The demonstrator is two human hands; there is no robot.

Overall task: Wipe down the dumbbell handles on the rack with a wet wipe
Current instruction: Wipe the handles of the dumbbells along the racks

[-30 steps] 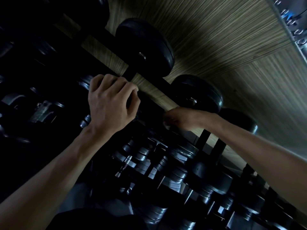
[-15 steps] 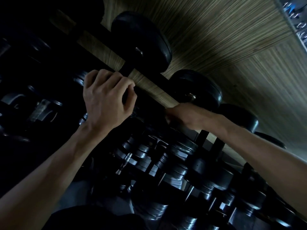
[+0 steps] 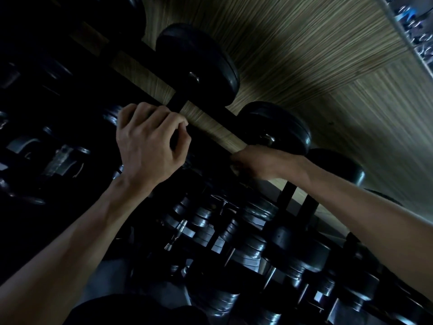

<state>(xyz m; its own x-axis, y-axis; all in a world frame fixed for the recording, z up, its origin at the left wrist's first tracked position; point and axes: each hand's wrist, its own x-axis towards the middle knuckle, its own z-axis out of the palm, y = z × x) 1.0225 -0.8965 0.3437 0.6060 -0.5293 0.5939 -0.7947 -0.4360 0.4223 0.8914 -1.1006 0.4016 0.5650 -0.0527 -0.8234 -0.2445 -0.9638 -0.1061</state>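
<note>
Black dumbbells lie in a row on a dark rack (image 3: pixel 140 52), seen from above. My left hand (image 3: pixel 150 148) is curled over a dark bar just below the largest dumbbell's round head (image 3: pixel 199 66); what lies under its fingers is lost in shadow. My right hand (image 3: pixel 264 163) wraps the handle beside the second dumbbell head (image 3: pixel 276 127). A small pale edge of the wet wipe (image 3: pixel 235 169) shows under its fingertips. The handles themselves are hidden by the hands and the dark.
A lower tier holds several smaller grey-black dumbbells (image 3: pixel 248 252) packed close together. Striped wooden flooring (image 3: pixel 304 55) runs behind the rack. A shiny metal object (image 3: pixel 417 24) sits at the top right corner. The left side is almost black.
My right hand has shifted slightly along the handle. My left hand keeps the same grip. The view has drifted a little.
</note>
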